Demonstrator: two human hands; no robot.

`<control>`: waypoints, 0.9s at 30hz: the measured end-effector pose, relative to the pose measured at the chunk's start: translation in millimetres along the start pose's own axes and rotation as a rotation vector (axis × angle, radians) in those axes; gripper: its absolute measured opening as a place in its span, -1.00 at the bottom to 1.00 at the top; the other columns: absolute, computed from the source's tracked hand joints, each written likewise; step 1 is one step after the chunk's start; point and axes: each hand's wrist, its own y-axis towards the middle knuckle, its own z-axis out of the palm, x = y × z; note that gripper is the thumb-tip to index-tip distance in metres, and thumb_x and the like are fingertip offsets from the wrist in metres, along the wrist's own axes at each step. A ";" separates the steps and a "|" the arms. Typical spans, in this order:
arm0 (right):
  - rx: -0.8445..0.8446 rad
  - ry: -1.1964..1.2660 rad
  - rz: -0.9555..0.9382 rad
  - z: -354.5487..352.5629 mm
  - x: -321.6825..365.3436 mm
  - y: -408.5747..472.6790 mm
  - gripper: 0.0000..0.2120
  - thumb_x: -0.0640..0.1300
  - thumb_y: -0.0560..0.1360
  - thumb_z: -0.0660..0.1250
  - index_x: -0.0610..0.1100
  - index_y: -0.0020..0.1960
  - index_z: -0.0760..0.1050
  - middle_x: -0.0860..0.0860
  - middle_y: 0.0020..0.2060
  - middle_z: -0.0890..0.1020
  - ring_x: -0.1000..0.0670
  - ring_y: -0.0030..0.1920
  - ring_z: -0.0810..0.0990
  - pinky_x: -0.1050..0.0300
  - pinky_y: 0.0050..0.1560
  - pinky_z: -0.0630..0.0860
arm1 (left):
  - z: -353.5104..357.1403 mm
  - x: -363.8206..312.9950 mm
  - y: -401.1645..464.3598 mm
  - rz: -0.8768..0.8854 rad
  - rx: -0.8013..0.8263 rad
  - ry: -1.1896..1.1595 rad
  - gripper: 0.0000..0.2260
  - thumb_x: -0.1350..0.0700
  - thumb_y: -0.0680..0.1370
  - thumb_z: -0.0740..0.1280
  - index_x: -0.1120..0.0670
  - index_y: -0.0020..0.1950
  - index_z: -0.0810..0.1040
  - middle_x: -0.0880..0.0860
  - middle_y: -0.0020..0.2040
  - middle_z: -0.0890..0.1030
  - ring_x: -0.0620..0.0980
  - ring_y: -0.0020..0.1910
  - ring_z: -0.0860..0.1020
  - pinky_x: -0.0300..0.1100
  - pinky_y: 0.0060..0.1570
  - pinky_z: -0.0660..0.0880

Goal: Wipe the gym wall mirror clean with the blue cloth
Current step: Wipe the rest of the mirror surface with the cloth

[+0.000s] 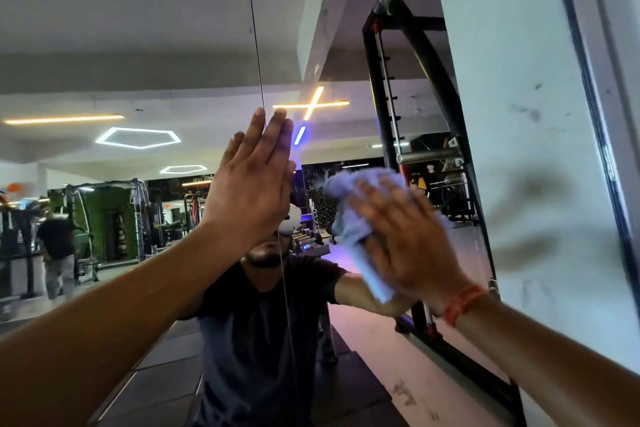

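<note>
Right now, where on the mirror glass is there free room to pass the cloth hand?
Free: the glass between the blue cloth and the mirror's right edge, and above the cloth. Crowded: leftward, where the flat left hand presses on the vertical seam, close beside the right hand.

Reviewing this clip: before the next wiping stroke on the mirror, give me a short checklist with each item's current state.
1. Blue cloth under the right hand: ok, the fingers press it flat on the glass.
2. Cloth touching the mirror: ok.
3. Left hand braced flat on the glass: ok, though it may leave prints.
4. Cloth spread evenly: not ok, it is bunched.
5. Remaining smears on the glass: cannot tell, the frame is blurred.
</note>
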 end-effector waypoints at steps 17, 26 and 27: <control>-0.139 0.150 0.736 20.4 104.5 -68.5 -0.45 0.08 0.70 -0.07 -0.05 0.66 0.13 -0.04 0.66 0.08 -0.14 0.65 0.04 -0.23 0.58 0.10 | 27.5 -32.2 -116.4 0.045 0.050 0.007 -0.47 0.00 0.72 0.02 0.13 0.68 0.06 0.07 0.69 0.01 0.08 0.67 -0.07 0.04 0.62 -0.06; 0.053 0.041 0.661 18.8 65.6 -202.0 -0.44 0.12 0.71 -0.06 -0.06 0.65 0.13 -0.08 0.65 0.13 -0.14 0.65 0.08 -0.30 0.54 0.17 | 39.7 -59.0 -158.9 0.146 0.042 0.001 -0.47 0.06 0.69 0.09 0.18 0.65 0.14 0.12 0.67 0.10 0.13 0.66 0.04 0.13 0.59 -0.01; -0.036 0.100 0.878 23.6 81.2 -191.5 -0.43 0.12 0.71 -0.07 -0.11 0.65 0.13 -0.12 0.65 0.12 -0.14 0.65 0.06 -0.30 0.55 0.16 | 43.1 -64.9 -164.3 0.185 0.044 0.016 -0.47 0.06 0.68 0.11 0.18 0.65 0.16 0.13 0.66 0.13 0.14 0.65 0.07 0.13 0.59 0.00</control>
